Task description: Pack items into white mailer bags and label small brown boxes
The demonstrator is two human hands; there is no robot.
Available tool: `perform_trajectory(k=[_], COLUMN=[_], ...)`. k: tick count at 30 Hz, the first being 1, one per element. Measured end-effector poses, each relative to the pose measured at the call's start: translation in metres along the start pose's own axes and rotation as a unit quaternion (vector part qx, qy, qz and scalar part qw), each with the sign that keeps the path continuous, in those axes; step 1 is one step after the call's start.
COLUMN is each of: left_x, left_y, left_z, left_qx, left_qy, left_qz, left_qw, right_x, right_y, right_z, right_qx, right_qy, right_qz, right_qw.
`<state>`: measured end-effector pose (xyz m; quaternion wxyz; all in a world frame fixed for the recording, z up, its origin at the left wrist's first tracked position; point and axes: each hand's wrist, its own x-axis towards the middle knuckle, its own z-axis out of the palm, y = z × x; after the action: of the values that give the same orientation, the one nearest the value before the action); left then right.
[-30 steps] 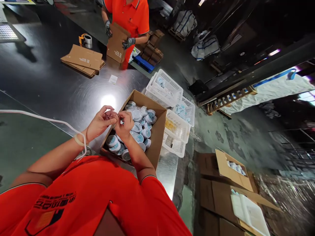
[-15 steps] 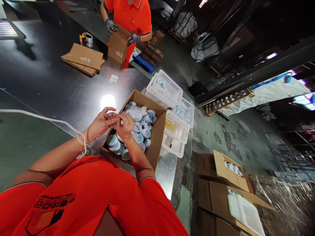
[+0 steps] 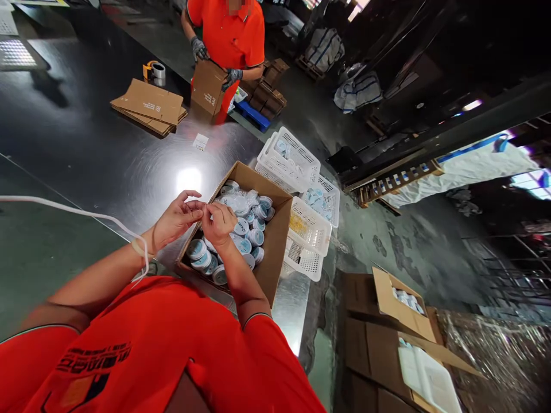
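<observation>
My left hand (image 3: 175,220) and my right hand (image 3: 219,223) meet above an open cardboard box (image 3: 275,230), fingertips pinched together. Whatever lies between the fingers is too small to make out. The box stands at the table's edge and is packed with round tins (image 3: 243,245) with white and pale blue labels. A clear plastic bag (image 3: 235,203) lies on the tins just beyond my right hand. A white cord (image 3: 86,210) runs across from the left and loops around my left wrist.
Past the box, a co-worker in an orange shirt (image 3: 230,34) handles a small carton (image 3: 208,88) with gloved hands. Flat cardboard blanks (image 3: 148,104) and a tape dispenser (image 3: 154,71) lie on the steel table (image 3: 107,155). White crates (image 3: 293,158) stand right; open cartons (image 3: 398,301) sit on the floor.
My hands stay together over the box with only small finger shifts. The co-worker's carton has turned and shifted slightly, and the whole view has drifted a little.
</observation>
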<state>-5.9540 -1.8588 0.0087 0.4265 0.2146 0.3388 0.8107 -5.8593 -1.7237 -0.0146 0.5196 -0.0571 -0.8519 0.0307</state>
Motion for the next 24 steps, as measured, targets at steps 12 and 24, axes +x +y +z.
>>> perform_trajectory(k=[12,24], left_x=[0.007,0.072], left_y=[0.004,-0.015], left_z=[0.003,-0.048], left_qx=[0.183,0.618], left_qy=[0.04,-0.144], left_qz=[-0.009,-0.104], left_qw=[0.982,0.766], right_x=[0.012,-0.019], right_y=[0.004,0.094], right_z=[-0.006,-0.1], right_qx=[0.172,0.088], right_qy=[-0.009,0.174], right_qz=[0.276,0.498], right_qw=[0.946,0.845])
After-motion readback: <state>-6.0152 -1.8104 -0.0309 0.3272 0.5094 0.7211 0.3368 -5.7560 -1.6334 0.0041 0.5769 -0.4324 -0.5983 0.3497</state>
